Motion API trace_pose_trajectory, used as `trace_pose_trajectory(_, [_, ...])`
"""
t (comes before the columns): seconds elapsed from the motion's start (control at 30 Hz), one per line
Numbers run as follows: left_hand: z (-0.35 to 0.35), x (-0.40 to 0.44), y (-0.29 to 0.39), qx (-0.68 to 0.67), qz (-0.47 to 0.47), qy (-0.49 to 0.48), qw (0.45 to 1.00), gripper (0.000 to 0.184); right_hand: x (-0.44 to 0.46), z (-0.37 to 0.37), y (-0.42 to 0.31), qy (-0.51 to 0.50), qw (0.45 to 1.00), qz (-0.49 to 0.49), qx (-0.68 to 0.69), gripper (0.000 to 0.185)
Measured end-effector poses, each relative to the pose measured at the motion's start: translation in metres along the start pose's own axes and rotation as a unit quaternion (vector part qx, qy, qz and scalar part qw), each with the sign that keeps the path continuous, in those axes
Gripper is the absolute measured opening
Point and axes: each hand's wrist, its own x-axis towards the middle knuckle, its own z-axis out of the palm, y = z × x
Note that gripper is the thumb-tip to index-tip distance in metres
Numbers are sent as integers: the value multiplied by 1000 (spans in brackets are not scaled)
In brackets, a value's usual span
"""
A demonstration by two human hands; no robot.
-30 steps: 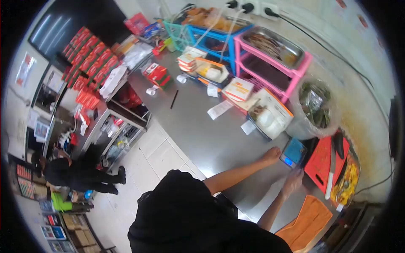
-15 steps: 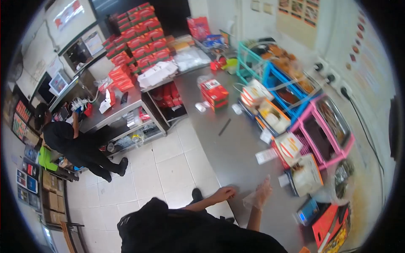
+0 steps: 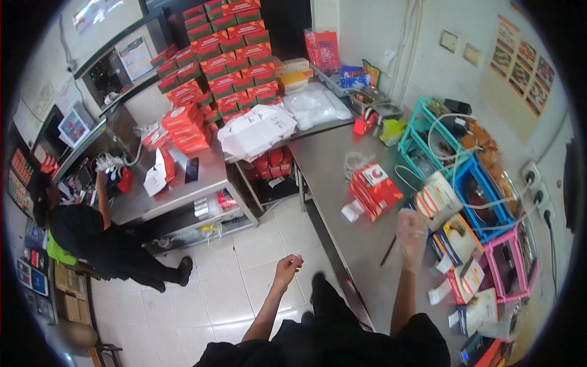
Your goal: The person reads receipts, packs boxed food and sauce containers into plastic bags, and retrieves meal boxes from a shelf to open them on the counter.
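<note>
My left hand (image 3: 287, 270) hangs bare over the floor beside the counter, its fingers curled together with nothing visible in them. My right hand (image 3: 412, 240), in a clear plastic glove, is above the steel counter with its fingers bent in; no held thing shows. Just left of it a thin dark stick (image 3: 387, 251) lies on the counter. Closest on its right are an open white-and-orange food box (image 3: 438, 197) and a dark-blue-edged food box (image 3: 463, 235). Farther up stands a red carton (image 3: 375, 191) with a white flap.
Teal (image 3: 422, 144), blue (image 3: 486, 199) and pink (image 3: 510, 263) baskets line the wall side. Red boxes (image 3: 235, 55) are stacked at the back, near flat white cartons (image 3: 260, 131). A co-worker in black (image 3: 82, 235) stands at the left counter (image 3: 202, 202).
The view has swung right and forward. My right hand has moved up the counter to beside the open boxes. My left hand has moved out from the counter edge over the floor.
</note>
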Motion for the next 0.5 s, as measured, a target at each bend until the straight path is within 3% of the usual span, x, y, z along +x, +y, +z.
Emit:
trace_pose_trajectory(0.03, [-10, 25, 9, 6, -10, 6, 1000, 25, 27, 15, -9, -19, 999, -42, -19, 17])
trace_pose_trajectory(0.13, [-31, 99, 45, -48, 32, 34, 998, 30, 119, 73, -76, -47, 995, 45, -71, 13])
trace_pose_trajectory(0.2, [-44, 161, 62, -36, 51, 45, 997, 32, 200, 143, -58, -48, 990, -129, 18, 13])
trace_pose_trajectory(0.27, [-61, 226, 77, -1, 32, 30, 999, 31, 295, 236, -5, -131, 970, -187, 78, 17])
trace_pose_trajectory(0.33, [-76, 287, 95, 15, 7, 13, 1000, 30, 354, 318, 4, -80, 961, -225, -141, 22])
trace_pose_trajectory(0.4, [-89, 334, 127, 21, 18, 14, 1000, 30, 397, 365, -43, -249, 942, -155, -164, 22])
trace_pose_trajectory(0.43, [-93, 353, 142, 19, 21, 15, 999, 30, 423, 412, -15, -249, 921, -251, -160, 22])
trace_pose_trajectory(0.5, [-107, 390, 171, 39, 29, 9, 999, 25, 461, 509, 29, -287, 882, -339, -157, 22])
